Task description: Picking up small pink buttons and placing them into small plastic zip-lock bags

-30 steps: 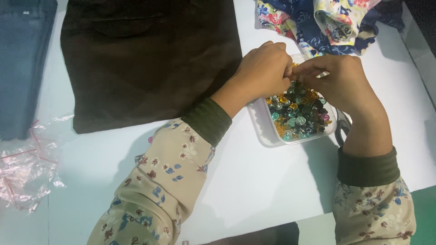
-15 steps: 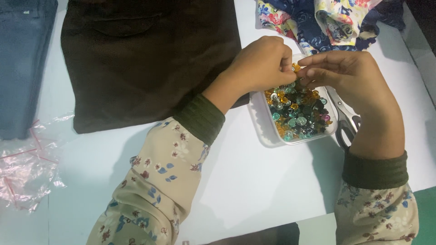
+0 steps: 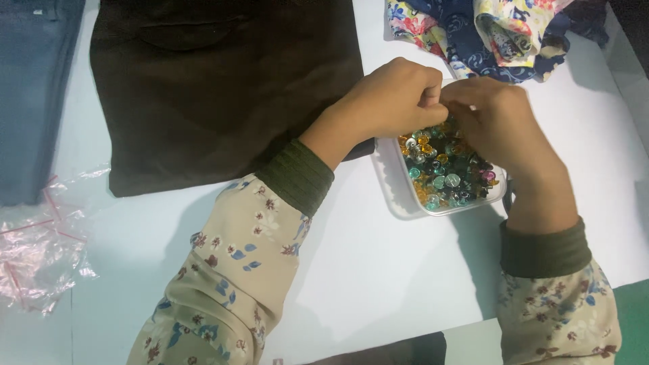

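1. Head view looks straight down on a white table [image 3: 378,270], with both hands meeting over a small clear tray [image 3: 399,192] full of coloured beads [image 3: 446,172].
2. Left hand [image 3: 395,98] is curled in a loose fist, fingertips pressed against the right hand's; can't tell what it's pinching, if anything.
3. Right hand [image 3: 497,125] is curled too, hovering over the tray's 12 o'clock edge, and its grip is hidden as well.
4. Dark brown garment [image 3: 223,88] lies flat at the tray's 9 to 10 o'clock, the left wrist resting across its corner.
5. Floral fabric [image 3: 500,34] sits bunched up at 12 o'clock, blue jeans [image 3: 34,94] far out at 9, and crinkly plastic bags [image 3: 40,250] at about 8.
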